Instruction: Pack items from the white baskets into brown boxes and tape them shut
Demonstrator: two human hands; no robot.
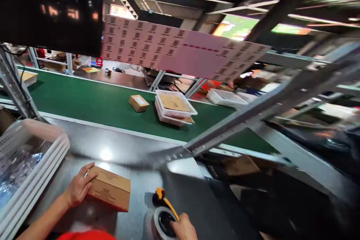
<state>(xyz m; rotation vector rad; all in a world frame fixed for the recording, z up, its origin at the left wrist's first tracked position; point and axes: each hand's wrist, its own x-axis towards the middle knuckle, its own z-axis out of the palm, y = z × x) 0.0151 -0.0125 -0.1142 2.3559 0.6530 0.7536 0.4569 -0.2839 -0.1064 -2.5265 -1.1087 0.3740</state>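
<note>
A small brown cardboard box (111, 189) with faint print on its side rests on the metal worktop. My left hand (78, 188) grips its left end, thumb on the near side and fingers over the top edge. To the right, at the lower edge of the head view, my right hand (184, 228) is closed on a tape dispenser (170, 207) with a yellow-orange frame and a large roll of tape. The dispenser is apart from the box. Part of my right hand and of the roll is cut off by the frame's edge.
Stacked white plastic baskets (53, 165) with clear plastic bags stand on the left. Behind the metal worktop (123, 144) runs a green conveyor belt (84, 97), carrying a small carton (138, 103) and white baskets (176, 107). A slanting metal post (225, 129) rises at the right.
</note>
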